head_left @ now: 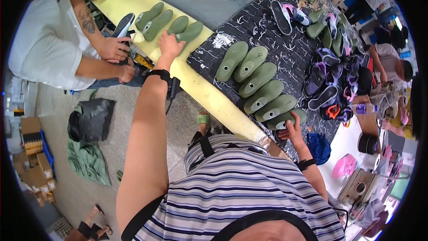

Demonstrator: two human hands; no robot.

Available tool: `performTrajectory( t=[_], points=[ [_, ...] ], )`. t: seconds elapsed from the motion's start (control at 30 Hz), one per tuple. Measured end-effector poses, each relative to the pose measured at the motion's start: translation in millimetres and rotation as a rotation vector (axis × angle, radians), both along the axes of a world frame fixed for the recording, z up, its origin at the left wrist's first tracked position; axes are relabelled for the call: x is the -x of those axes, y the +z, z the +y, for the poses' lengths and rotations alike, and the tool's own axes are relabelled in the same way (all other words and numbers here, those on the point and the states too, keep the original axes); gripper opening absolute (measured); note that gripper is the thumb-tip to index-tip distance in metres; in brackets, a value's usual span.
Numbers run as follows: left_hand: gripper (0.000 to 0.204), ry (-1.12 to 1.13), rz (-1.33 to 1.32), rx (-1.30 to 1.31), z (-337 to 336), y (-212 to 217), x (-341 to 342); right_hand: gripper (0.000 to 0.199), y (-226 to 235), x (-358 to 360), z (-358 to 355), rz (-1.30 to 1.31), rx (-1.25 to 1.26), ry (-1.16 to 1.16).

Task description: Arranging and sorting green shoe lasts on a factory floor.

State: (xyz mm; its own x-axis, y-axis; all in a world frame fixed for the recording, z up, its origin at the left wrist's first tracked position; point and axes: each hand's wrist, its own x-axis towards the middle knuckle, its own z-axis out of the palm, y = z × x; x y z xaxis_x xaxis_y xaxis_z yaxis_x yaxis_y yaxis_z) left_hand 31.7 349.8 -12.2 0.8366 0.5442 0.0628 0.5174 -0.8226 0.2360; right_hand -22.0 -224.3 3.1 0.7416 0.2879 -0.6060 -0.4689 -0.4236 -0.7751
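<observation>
Reaching across the yellow bench (196,85), the left hand (170,44) was laid on the nearest of four green shoe lasts (189,31) grouped at the far end; fingers were curled over its heel, but a firm clamp could not be confirmed. The right hand (293,129) was closed around the last green last (285,119) in a second row (258,85) of six more, lined up side by side on the black patterned mat (285,49). Hands were held well apart, one per group.

No bins or trays were seen holding the lasts; all were laid loose on the surface. Finished purple and black shoes (327,85) were heaped on the mat's right side. Cardboard boxes (33,160) were stacked on the floor at left, contents not discernible. A co-worker in a white shirt (44,35) was seated at the bench's far-left end, both hands on a dark shoe sole (123,26).
</observation>
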Motion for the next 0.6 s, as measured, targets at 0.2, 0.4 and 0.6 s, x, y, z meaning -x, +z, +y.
performTrajectory(
  t=[0.2, 0.4, 0.6],
  points=[
    [0.069, 0.052, -0.352, 0.033, -89.8, 35.1, -24.8, 0.064, -4.3, 2.7, -6.9, 0.018, -0.041, -0.102],
    [0.071, -0.228, -0.121, 0.289, -233.0, 37.4, -19.5, 0.067, 0.6, 1.3, 0.1, -0.013, -0.035, -0.030],
    [0.051, -0.389, -0.127, 0.008, -243.5, 14.9, -13.3, 0.063, -1.7, 3.8, 0.2, -0.017, -0.083, -0.108]
  ],
)
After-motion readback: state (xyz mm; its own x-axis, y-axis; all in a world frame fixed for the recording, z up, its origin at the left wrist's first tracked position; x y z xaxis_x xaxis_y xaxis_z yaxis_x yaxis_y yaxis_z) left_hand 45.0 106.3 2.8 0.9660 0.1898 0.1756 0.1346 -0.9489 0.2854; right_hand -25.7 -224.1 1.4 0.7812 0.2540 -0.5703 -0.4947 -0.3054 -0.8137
